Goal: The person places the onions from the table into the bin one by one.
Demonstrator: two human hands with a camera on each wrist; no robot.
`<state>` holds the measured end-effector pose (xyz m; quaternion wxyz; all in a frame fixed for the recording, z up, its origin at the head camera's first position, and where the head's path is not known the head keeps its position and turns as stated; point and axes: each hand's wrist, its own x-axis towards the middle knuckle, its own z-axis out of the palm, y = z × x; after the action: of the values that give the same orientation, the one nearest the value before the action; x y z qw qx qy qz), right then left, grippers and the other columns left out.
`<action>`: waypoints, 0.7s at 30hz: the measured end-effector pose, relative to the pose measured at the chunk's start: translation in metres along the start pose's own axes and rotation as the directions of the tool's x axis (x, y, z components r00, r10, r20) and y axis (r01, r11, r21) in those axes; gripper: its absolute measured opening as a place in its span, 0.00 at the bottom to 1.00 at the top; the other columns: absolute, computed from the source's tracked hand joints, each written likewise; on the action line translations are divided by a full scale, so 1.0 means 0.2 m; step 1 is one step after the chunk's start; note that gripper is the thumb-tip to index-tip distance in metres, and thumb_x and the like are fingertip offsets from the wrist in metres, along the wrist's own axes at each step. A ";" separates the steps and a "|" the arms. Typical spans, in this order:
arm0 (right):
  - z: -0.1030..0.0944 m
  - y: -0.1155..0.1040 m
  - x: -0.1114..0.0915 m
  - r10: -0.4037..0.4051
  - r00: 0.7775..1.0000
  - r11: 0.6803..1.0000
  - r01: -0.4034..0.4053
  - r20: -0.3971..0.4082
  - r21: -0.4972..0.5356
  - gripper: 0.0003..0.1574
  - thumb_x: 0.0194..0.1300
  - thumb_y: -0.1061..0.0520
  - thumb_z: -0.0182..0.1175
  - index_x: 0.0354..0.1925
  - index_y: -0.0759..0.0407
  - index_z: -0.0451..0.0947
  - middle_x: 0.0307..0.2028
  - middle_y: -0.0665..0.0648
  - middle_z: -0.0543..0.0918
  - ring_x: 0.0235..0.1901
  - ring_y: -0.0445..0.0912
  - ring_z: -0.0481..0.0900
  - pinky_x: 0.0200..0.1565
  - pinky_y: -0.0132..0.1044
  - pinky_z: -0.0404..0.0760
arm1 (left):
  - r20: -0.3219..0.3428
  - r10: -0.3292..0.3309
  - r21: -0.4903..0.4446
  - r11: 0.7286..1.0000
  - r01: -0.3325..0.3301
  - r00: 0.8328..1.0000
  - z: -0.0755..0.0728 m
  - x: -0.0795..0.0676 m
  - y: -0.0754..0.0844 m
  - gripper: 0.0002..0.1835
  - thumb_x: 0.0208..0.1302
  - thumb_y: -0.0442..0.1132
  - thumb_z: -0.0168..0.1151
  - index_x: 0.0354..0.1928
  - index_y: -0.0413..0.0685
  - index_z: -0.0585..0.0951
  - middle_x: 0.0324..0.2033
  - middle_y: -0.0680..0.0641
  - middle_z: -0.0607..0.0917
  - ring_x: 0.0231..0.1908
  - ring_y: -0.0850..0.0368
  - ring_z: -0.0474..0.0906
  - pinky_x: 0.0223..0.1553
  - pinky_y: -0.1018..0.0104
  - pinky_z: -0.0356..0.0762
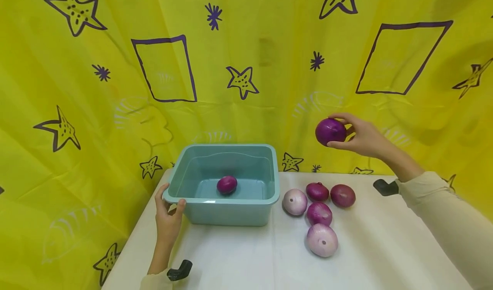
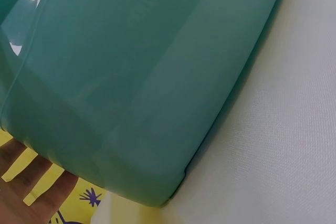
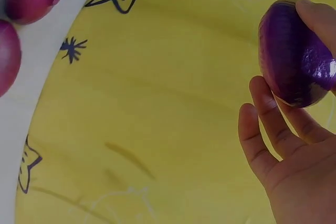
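Observation:
A dark purple onion point(image 1: 330, 131) is held up above the table's far right by my right hand point(image 1: 362, 136). In the right wrist view, thumb and fingers pinch that onion point(image 3: 292, 53), while other fingers spread beside it. My left hand point(image 1: 168, 221) grips the near left corner of a teal plastic tub point(image 1: 227, 213), thumb on the front rim and fingers around the left side. One red onion point(image 1: 227, 185) lies inside the tub. Left-hand fingers point(image 2: 55, 190) show against the tub wall point(image 2: 147, 77) in the left wrist view.
Right of the tub, several onions lie grouped on the white table point(image 1: 239, 260): a pale one point(image 1: 295, 202), a larger pale one point(image 1: 322, 240) nearest me, and darker purple ones point(image 1: 343, 195). A yellow curtain point(image 1: 269, 67) with drawn stars hangs behind the table and along its left.

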<state>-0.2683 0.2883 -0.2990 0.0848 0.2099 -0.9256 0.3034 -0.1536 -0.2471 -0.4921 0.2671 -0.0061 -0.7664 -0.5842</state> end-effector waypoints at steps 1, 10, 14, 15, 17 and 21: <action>0.01 -0.01 0.02 -0.009 1.000 1.000 0.009 0.001 0.000 0.48 0.57 0.50 0.78 0.71 0.52 0.68 0.55 0.65 0.80 0.46 0.59 0.83 0.39 0.30 0.80 | 0.001 0.002 -0.002 1.000 -0.002 1.000 0.00 0.00 0.00 0.38 0.70 0.32 0.60 0.78 0.53 0.56 0.71 0.38 0.69 0.65 0.36 0.70 0.49 0.81 0.72; 0.16 -0.16 0.22 -0.119 0.992 0.992 0.118 0.038 0.043 0.45 0.57 0.52 0.78 0.69 0.51 0.70 0.53 0.62 0.82 0.43 0.56 0.84 0.45 0.49 0.82 | 0.002 -0.018 -0.002 1.000 0.018 1.000 -0.01 0.00 0.01 0.38 0.70 0.32 0.61 0.77 0.53 0.56 0.71 0.38 0.69 0.64 0.37 0.70 0.50 0.81 0.72; 0.24 -0.25 0.30 -0.164 0.984 0.984 0.158 0.067 0.076 0.46 0.56 0.53 0.79 0.69 0.52 0.69 0.54 0.63 0.81 0.43 0.55 0.85 0.47 0.54 0.83 | 0.006 -0.013 -0.001 1.000 0.013 1.000 0.00 0.00 0.01 0.38 0.71 0.32 0.61 0.78 0.53 0.56 0.71 0.38 0.69 0.65 0.36 0.69 0.50 0.81 0.72; 0.26 -0.28 0.32 -0.180 0.981 0.981 0.174 0.073 0.088 0.46 0.56 0.53 0.79 0.69 0.53 0.70 0.53 0.63 0.81 0.42 0.55 0.85 0.48 0.55 0.83 | 0.006 -0.013 0.001 1.000 0.013 1.000 0.00 0.00 0.01 0.38 0.71 0.32 0.61 0.78 0.53 0.56 0.71 0.38 0.69 0.65 0.36 0.69 0.50 0.81 0.72; 0.31 -0.33 0.36 -0.207 0.975 0.976 0.199 0.085 0.094 0.46 0.55 0.53 0.79 0.68 0.53 0.70 0.53 0.62 0.82 0.41 0.54 0.85 0.48 0.54 0.83 | 0.006 -0.017 -0.004 1.000 0.017 1.000 0.00 -0.01 0.02 0.38 0.71 0.32 0.61 0.78 0.53 0.56 0.71 0.38 0.69 0.65 0.37 0.69 0.50 0.81 0.73; 0.40 -0.43 0.43 -0.253 0.961 0.965 0.243 0.110 0.097 0.46 0.55 0.51 0.79 0.68 0.54 0.71 0.53 0.62 0.82 0.39 0.52 0.85 0.47 0.49 0.84 | -0.002 -0.028 -0.006 1.000 0.028 1.000 0.00 -0.01 0.01 0.38 0.70 0.31 0.61 0.77 0.53 0.56 0.70 0.38 0.70 0.63 0.40 0.70 0.49 0.81 0.73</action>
<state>-0.3108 0.1488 -0.2936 0.0571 0.3456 -0.8821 0.3150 -0.1514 -0.2451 -0.4905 0.2595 0.0046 -0.7643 -0.5903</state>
